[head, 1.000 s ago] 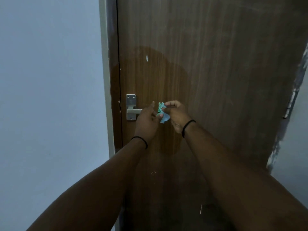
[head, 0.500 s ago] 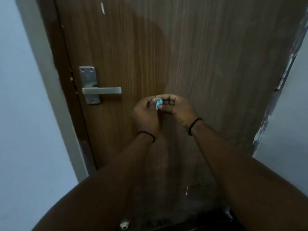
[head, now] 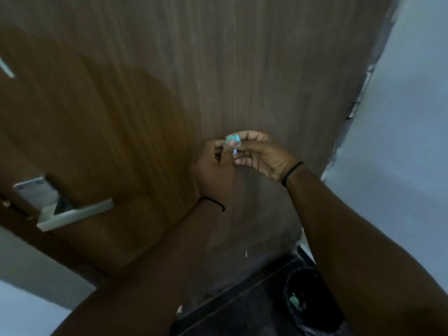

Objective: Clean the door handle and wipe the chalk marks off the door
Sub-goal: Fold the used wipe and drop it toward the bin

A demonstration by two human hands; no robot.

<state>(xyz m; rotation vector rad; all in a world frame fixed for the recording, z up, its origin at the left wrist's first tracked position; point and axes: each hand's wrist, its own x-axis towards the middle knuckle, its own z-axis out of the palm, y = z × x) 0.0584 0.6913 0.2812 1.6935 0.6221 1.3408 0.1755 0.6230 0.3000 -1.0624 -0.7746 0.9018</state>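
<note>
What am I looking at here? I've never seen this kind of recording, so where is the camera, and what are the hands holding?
There is no machine: a person wears one wide-angle camera on the head, looking down at their own hands. The left hand and right hand together pinch a small crumpled turquoise wipe in front of a brown wooden door. The metal door handle sits lower left, untouched. A white mark shows on the door at far left. A dark bin stands on the floor below.

2 hands (head: 238, 157), 1 door (head: 218, 57), 1 handle (head: 72, 214), 1 cloth (head: 232, 139)
</note>
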